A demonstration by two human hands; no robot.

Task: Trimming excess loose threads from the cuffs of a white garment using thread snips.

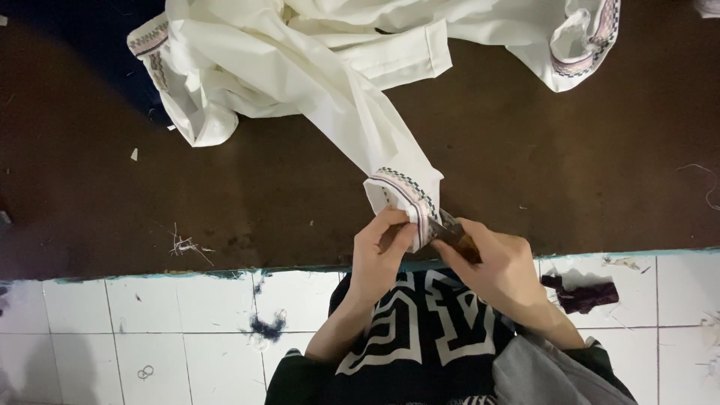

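The left hand [381, 251] pinches the embroidered cuff [405, 196] of the white garment [315, 67], which lies over the dark brown table [525, 165], while the right hand [504, 268] is clenched around a small dark-handled tool [454, 236] (probably a thread cutter, but the view is too dim to be sure). For a clean result, I think the cuff should be kept tight between the fingers and the blade should touch only the loose threads, not the stitched band.
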